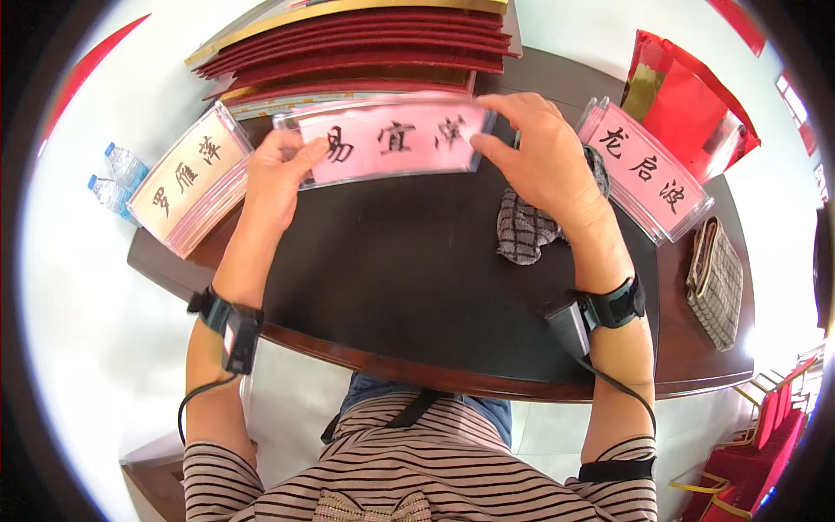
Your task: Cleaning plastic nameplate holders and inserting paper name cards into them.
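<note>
Room over the table (391, 261), from its curved near edge (304, 344) back toward the folders (348, 52). Pinching, with left hand (275, 178) and right hand (541, 155), opposite ends of a pink nameplate (396, 139) held between them.

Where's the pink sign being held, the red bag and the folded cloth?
Held pink sign (396, 150): head view, middle of its front.
Red bag (683, 109): head view, middle of its side.
Folded cloth (717, 283): head view, its checked surface.
</note>
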The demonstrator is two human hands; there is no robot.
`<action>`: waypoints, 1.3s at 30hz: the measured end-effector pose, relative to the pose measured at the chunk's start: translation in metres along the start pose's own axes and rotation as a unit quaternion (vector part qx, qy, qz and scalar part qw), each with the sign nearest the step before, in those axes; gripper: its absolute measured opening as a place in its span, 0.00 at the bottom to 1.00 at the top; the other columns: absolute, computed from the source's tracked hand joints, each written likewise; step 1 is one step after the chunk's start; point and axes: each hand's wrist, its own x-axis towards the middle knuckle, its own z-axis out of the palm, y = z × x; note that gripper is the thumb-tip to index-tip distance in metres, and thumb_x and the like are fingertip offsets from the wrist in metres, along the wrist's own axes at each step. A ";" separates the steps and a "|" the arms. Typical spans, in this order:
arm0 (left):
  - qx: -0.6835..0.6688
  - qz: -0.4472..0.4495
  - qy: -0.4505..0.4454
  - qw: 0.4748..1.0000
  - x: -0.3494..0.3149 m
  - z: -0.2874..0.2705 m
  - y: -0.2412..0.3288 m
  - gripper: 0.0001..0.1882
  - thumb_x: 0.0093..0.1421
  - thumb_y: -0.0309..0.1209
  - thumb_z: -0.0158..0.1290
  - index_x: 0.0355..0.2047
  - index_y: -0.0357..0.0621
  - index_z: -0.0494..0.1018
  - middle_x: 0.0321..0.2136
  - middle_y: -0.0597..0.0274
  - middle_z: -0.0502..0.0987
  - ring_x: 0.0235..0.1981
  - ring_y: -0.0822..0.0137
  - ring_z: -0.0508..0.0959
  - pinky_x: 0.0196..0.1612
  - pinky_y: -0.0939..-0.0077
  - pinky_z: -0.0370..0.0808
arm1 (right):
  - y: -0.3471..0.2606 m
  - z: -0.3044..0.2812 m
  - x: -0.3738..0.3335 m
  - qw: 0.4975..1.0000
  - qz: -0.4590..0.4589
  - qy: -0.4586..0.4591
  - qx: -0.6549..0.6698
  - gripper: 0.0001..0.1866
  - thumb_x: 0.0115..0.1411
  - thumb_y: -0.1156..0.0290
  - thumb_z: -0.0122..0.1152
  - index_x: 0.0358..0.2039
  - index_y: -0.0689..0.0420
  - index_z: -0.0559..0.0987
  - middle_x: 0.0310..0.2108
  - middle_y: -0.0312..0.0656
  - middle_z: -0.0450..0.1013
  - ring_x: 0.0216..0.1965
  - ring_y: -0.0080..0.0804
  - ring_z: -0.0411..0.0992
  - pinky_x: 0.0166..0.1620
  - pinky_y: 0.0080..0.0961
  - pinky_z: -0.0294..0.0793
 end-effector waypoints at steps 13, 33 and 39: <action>0.376 0.464 -0.076 0.799 -0.053 0.087 0.028 0.14 0.39 0.16 0.50 0.30 0.41 0.70 0.31 0.54 0.72 0.28 0.52 0.73 0.30 0.69 0.70 | -0.021 0.016 0.004 0.581 0.330 -0.128 0.733 0.25 0.54 0.50 0.52 0.40 0.61 0.71 0.35 0.44 0.72 0.33 0.30 0.72 0.33 0.28 0.74; -0.389 -0.179 -0.181 0.885 -0.030 0.087 0.002 0.16 0.58 0.32 0.46 0.47 0.42 0.62 0.40 0.61 0.70 0.41 0.68 0.72 0.44 0.71 0.71 | -0.022 -0.006 0.003 0.908 0.169 -0.216 0.316 0.20 0.50 0.62 0.58 0.40 0.62 0.72 0.26 0.48 0.71 0.27 0.32 0.70 0.33 0.25 0.68; -0.395 -0.159 -0.180 0.887 -0.032 0.085 -0.002 0.17 0.59 0.31 0.45 0.48 0.40 0.60 0.42 0.59 0.69 0.43 0.66 0.71 0.46 0.69 0.70 | -0.030 -0.004 0.005 0.915 0.188 -0.205 0.293 0.19 0.51 0.64 0.57 0.41 0.61 0.72 0.25 0.48 0.71 0.24 0.31 0.70 0.31 0.26 0.68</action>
